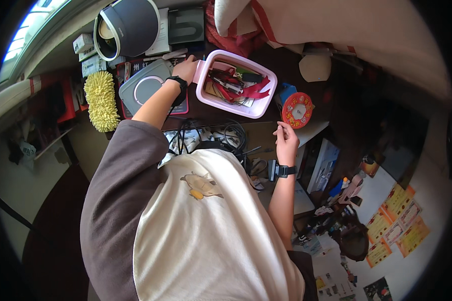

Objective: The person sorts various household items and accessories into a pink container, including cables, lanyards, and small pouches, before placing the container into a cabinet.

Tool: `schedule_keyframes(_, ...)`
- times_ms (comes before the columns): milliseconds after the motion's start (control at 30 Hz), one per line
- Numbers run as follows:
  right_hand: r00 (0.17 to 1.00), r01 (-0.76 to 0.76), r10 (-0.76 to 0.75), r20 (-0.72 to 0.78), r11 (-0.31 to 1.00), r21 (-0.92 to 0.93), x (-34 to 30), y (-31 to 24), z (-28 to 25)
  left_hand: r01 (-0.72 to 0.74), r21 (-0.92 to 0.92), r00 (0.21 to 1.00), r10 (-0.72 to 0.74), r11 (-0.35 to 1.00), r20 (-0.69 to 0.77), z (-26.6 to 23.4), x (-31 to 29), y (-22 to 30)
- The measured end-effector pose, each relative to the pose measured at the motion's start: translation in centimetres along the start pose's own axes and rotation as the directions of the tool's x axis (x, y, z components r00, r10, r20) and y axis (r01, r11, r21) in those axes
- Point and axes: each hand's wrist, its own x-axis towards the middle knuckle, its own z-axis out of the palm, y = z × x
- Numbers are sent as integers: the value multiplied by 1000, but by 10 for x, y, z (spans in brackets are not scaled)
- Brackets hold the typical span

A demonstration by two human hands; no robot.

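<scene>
My left hand (185, 69) closes at the left end of a pink plastic basket (202, 95), on its light pink handle; part of the fingers is hidden. Inside the basket lie a dark red ribbon (256, 91), a black block-shaped item (252, 78) and other small things in a jumble. My right hand (287, 139) hangs off the desk's front edge with loosely bent fingers and nothing visible in them. Just beyond its fingertips stands a round container with a red patterned rim (297, 110). Blue packaging (285, 93) sits beside that container.
Left of the basket, a grey case with a white ring (148, 89) lies near a yellow fluffy duster (101, 100). A dark grey bin-like container (130, 30) stands behind. Black cables (188, 135) crowd an area below the desk edge. A curtain (316, 25) drapes at the back.
</scene>
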Motion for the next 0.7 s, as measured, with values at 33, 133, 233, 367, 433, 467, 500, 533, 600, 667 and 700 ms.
schedule_keyframes(33, 1000, 5, -5, 9, 1000, -8, 2, -2, 0, 4, 68, 1000, -6, 998, 23, -2, -1, 1)
schedule_keyframes(133, 996, 75, -72, 53, 995, -66, 12, -6, -3, 12, 134, 999, -6, 991, -48, 2, -11, -5)
schedule_keyframes(233, 992, 107, -104, 71, 993, -39, 21, -9, -1, 0, 169, 996, 15, 986, -91, 1, -26, -11)
schedule_keyframes(367, 990, 79, -73, 120, 995, -52, 28, -20, 10, -82, 275, 997, 78, 958, 25, 1, -39, -13)
schedule_keyframes(433, 980, 117, -102, 168, 990, -80, 29, -29, 17, -138, 271, 989, 147, 953, -16, 1, -42, -14)
schedule_keyframes(467, 979, 130, -115, 169, 988, -83, 29, -33, 19, -158, 291, 984, 173, 943, -27, 0, -42, -15)
schedule_keyframes(500, 977, 137, -121, 175, 987, -83, 29, -36, 21, -134, 325, 990, 142, 936, -2, -8, -41, -14)
schedule_keyframes(533, 974, 158, -141, 179, 984, -84, 30, -38, 23, -120, 304, 991, 132, 945, -22, -10, -41, -17)
schedule_keyframes(600, 965, 208, -191, 181, 975, -77, 30, -41, 27, -103, 287, 992, 121, 952, -44, -20, -45, -21)
schedule_keyframes(667, 962, 211, -196, 189, 975, -67, 30, -45, 29, -34, 166, 999, 29, 985, 33, -38, -50, -21)
schedule_keyframes(700, 960, 213, -198, 197, 975, -61, 29, -46, 31, -31, 171, 999, 27, 985, 29, -42, -54, -24)
